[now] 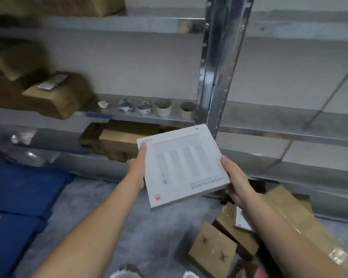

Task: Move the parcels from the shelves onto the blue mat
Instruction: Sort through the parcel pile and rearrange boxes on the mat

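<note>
Holding a flat white box [182, 167], left hand [138, 167] and right hand [237, 183] grip opposite edges

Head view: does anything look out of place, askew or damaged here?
Yes. Several brown parcels lie jumbled and tilted on the bare floor at lower right, off the blue mat. The white box gripped by the left hand and right hand shows its print upside down.
</note>
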Demonstrator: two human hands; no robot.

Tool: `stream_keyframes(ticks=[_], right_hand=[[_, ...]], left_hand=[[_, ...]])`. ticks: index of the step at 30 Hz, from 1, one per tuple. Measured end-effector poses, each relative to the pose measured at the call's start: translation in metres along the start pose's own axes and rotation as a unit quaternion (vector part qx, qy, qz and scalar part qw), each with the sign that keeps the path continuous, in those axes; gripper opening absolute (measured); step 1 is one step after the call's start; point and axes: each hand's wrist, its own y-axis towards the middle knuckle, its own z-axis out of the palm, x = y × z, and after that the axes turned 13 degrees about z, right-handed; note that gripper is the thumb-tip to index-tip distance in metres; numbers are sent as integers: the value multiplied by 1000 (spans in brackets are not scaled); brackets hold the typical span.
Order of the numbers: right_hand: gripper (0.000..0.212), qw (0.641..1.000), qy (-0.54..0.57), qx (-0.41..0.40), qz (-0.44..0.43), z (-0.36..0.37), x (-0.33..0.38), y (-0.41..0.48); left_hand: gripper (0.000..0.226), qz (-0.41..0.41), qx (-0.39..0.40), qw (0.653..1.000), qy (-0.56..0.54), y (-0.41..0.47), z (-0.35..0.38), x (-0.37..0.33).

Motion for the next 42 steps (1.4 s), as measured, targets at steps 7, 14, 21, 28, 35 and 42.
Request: stream_keyframes(ticks=[7,14,21,28,35,42], right_hand=[[81,989,-29,124,74,136,-21,8],[74,970,-98,221,-22,163,24,19],[53,933,-249,260,29,152,99,-12],[56,998,-44,39,-29,151,83,-9],[71,972,-191,129,-55,211,44,-17],[77,948,-222,225,-44,253,43,6]], left_hand=[[79,57,-63,989,-122,0,-61,-10],[85,50,58,974,-213,21,-156,-24],[70,71,220,965,-119,30,-155,-82],[64,90,20,966,-243,39,-124,-89],[82,82,-88,924,-363,33,-115,-50],[41,111,-107,961,-228,26,-217,-35]])
